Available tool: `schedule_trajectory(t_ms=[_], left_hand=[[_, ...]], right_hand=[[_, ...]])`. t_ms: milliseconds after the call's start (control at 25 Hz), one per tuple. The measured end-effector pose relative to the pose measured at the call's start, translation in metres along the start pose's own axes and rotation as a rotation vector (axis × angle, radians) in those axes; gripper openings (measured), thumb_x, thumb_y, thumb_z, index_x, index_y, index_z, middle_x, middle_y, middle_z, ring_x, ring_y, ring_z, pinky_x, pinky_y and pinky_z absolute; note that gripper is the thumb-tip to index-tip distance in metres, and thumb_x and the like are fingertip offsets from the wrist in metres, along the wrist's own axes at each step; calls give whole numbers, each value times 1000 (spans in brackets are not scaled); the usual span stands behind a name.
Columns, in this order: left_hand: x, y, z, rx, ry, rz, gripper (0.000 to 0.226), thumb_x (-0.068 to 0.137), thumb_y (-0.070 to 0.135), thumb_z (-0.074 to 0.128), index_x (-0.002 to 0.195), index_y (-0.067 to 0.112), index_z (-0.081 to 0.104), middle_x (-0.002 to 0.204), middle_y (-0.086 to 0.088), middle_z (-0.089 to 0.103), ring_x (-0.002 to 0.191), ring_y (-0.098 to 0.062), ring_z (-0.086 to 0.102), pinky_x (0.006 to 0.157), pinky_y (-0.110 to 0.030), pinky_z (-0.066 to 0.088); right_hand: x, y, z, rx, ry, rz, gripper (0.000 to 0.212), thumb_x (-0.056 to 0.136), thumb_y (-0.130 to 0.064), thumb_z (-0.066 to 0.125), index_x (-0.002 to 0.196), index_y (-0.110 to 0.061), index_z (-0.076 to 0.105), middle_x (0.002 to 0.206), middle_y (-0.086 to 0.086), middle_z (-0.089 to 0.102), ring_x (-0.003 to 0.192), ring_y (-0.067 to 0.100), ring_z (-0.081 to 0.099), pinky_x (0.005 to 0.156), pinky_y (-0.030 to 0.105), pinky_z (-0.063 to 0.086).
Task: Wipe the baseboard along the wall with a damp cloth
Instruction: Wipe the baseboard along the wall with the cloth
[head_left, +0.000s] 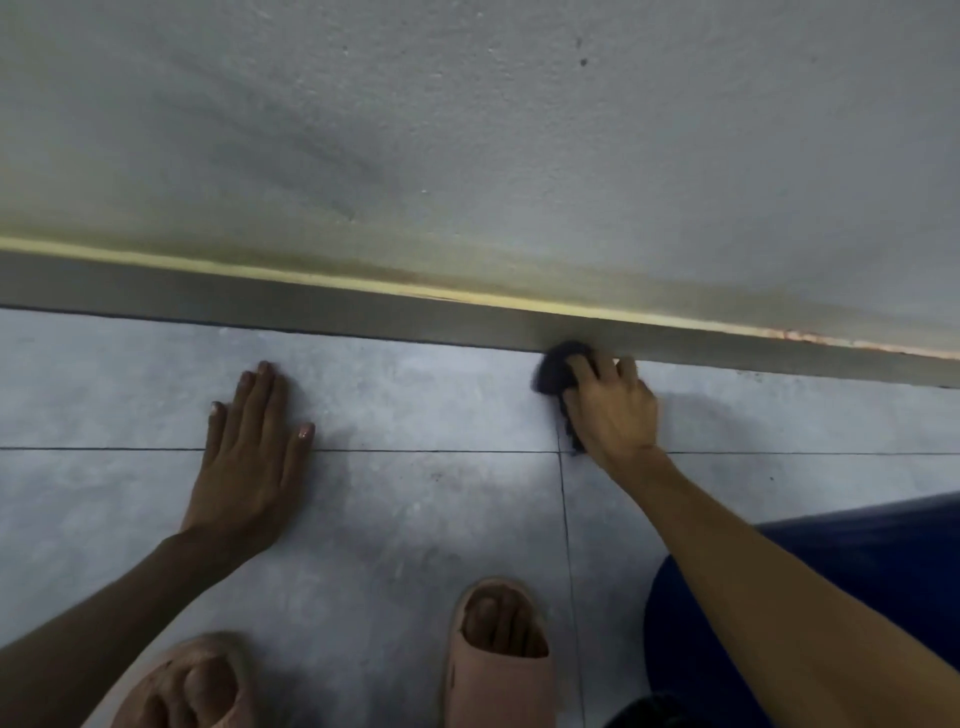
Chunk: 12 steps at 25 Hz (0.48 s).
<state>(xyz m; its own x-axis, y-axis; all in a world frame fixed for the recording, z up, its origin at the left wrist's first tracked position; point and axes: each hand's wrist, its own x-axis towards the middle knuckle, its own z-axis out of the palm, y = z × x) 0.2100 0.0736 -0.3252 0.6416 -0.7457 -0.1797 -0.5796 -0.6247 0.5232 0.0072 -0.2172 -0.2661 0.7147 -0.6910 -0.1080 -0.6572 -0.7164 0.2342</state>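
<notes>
Your right hand (613, 410) grips a bunched dark cloth (558, 369) against the baseboard (311, 306), your left hand (249, 441) lies flat and empty on the floor (415, 519); the wad may skip the top edge.

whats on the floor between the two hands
Nothing: in the head view, only bare floor tile lies between the flat left hand and the right hand gripping the cloth.
</notes>
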Motion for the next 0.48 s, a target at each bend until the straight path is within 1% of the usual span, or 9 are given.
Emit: schedule_trajectory(t_ms=[40,80,120,200,240,280,360,400,480], left_hand=[[0,0,0,-7,-3,-1,74,91,53,9,151,11,-2,161,-1,-9,148,-11,-13,121,-39,-7],[-1,1,0,-12,-4,-4,75,90,54,8,151,11,-2,161,0,-9,148,-11,-13,121,-39,-8],[0,2,0,-14,-2,-8,76,90,55,7,151,12,-3,161,0,-10,148,-11,-14,121,-39,-8],[-1,3,1,-7,2,-10,77,89,55,7,151,11,-2,161,-1,-8,148,-11,-13,121,-39,-8],[-1,2,1,-4,4,-4,78,89,56,7,151,10,-1,162,-2,-6,148,-12,-12,121,-38,-7],[0,1,0,-2,5,3,78,89,55,7,151,9,0,162,-2,-5,148,-12,-11,121,-38,-7],[0,-2,-1,11,-6,18,77,90,55,7,151,9,0,162,-2,-5,149,-12,-10,121,-37,-7],[-1,-4,-2,20,-12,28,77,90,55,7,151,9,0,162,-2,-5,149,-13,-10,121,-37,-7],[-2,-6,-2,29,-17,37,77,90,55,7,151,9,-1,162,-3,-5,149,-14,-10,121,-38,-6]], right_hand=[[0,-13,-2,88,29,37,42,91,-29,51,131,-18,53,123,11,60,107,34,54,76,42,51],[0,-31,-1,148,106,-27,42,90,-33,50,129,-19,56,114,11,65,102,32,58,77,42,51],[0,-51,2,169,162,-164,44,91,-37,49,131,-19,56,111,11,67,102,31,59,86,43,49],[-8,-73,11,170,149,-403,52,95,-40,42,141,-18,43,128,13,59,122,29,50,111,47,29],[-12,-68,17,117,121,-400,54,96,-38,37,146,-17,35,139,13,51,132,27,41,116,48,18],[-15,-53,24,73,102,-339,55,97,-36,33,148,-17,29,145,12,45,137,25,34,118,48,10],[-22,-11,40,7,66,-166,55,97,-34,28,150,-17,23,150,11,39,141,23,28,118,48,6],[-25,9,43,-6,44,-53,54,99,-32,29,150,-15,23,150,12,37,141,23,28,118,48,7],[-24,29,43,113,0,252,51,99,-25,38,147,-9,30,148,17,40,136,28,35,116,48,17]])
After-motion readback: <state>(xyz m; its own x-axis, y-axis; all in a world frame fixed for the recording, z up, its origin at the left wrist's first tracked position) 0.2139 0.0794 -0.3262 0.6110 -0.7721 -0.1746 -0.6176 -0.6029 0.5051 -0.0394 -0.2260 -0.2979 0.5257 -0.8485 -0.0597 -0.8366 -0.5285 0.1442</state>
